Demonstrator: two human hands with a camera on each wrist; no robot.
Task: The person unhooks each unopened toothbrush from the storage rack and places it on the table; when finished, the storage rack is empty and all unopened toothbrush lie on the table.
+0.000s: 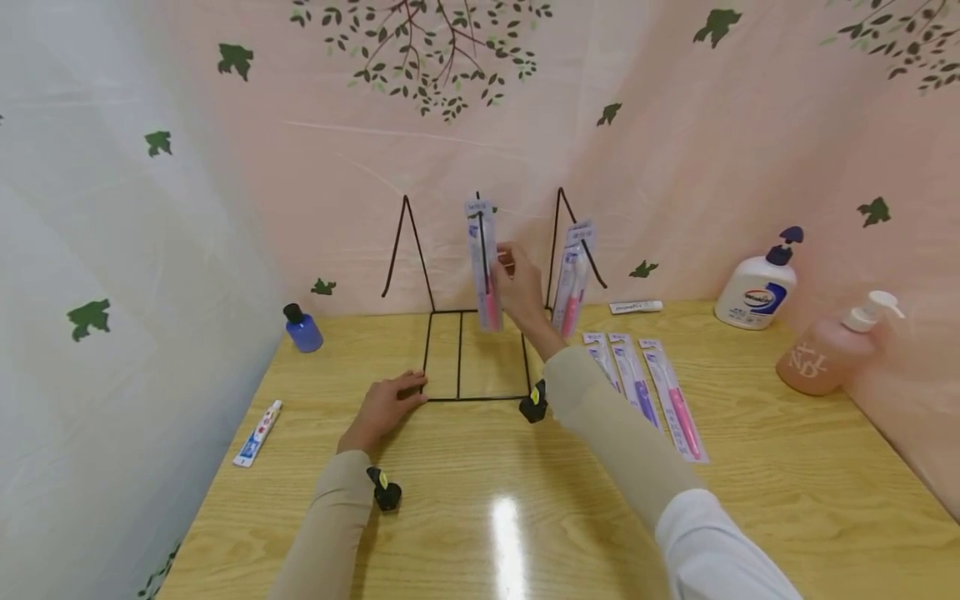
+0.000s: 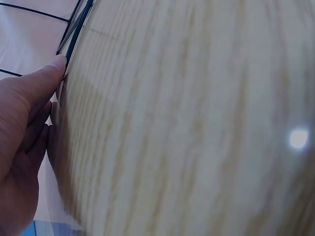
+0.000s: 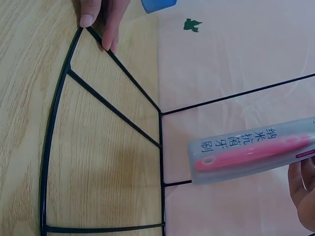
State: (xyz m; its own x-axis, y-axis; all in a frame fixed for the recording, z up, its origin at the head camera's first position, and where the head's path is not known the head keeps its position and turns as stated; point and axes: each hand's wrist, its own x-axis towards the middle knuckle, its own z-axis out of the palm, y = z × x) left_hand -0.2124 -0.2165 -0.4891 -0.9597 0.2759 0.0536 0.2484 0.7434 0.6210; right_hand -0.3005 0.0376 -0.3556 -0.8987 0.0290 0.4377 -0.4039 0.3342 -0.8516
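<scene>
A black wire rack (image 1: 459, 358) stands on the table against the curtain, with upright hooks. My left hand (image 1: 388, 410) holds its front left corner, thumb on the wire and fingers beside it. On the middle hook hangs a packaged toothbrush (image 1: 486, 275) with a pink handle, brush head upward. My right hand (image 1: 521, 287) is at the right edge of this package, thumb and forefinger bent together against it; the fingertips are partly hidden. In the right wrist view its curled fingers (image 3: 301, 184) touch the package's lower edge. More packaged toothbrushes (image 1: 573, 287) hang on the right hook.
Right of the rack lie several packaged toothbrushes (image 1: 671, 400) and a small white tube (image 1: 636, 307). Beyond them stand a white pump bottle (image 1: 756, 292) and a pink pump bottle (image 1: 825, 354). On the left are a blue bottle (image 1: 303, 331) and a toothpaste tube (image 1: 257, 433).
</scene>
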